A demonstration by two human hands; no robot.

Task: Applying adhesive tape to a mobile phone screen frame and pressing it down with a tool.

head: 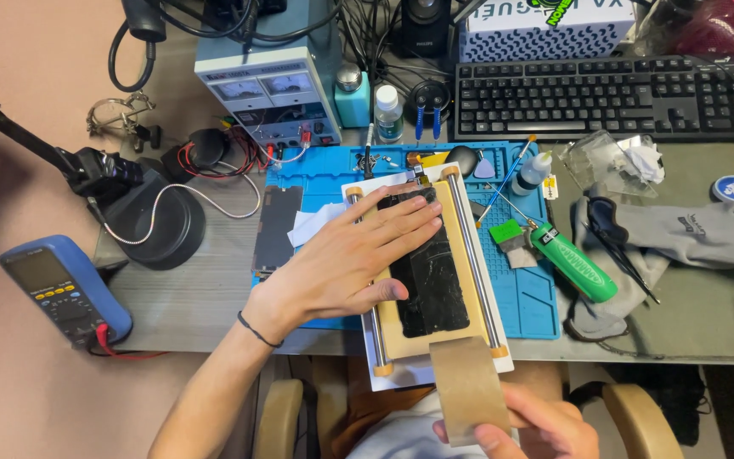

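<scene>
Person seated at the bench, blue work mat (530, 297) under the job. Left hand (352, 259) lies flat, fingers spread, across the upper part of a cracked black phone screen (431, 270), which sits face up on a tan plate (460, 280) between two steel rails (475, 255); nothing is gripped there, the palm just presses down. Right hand (545, 429), low at the near edge, pinches the free end of a wide brown strip (467, 387), thumb and fingers closed on it; it looks like tape or film, I can't tell which, and its far end meets the near edge of the plate. My read: the hold-down hand is doing the real work, so pressure should stay even and off the worst cracks, or shards may lift. The strip wants a straight line along the screen's length, low to the surface, with steady tension rather than a jerk. Nearby, all untouched: green-handled tool (573, 263) and tweezers (626, 259) to the right, a grey glove (707, 234) beyond, a dropper bottle (532, 172), a bench power supply (269, 89), a keyboard (609, 93), a blue multimeter (59, 289) far left.
</scene>
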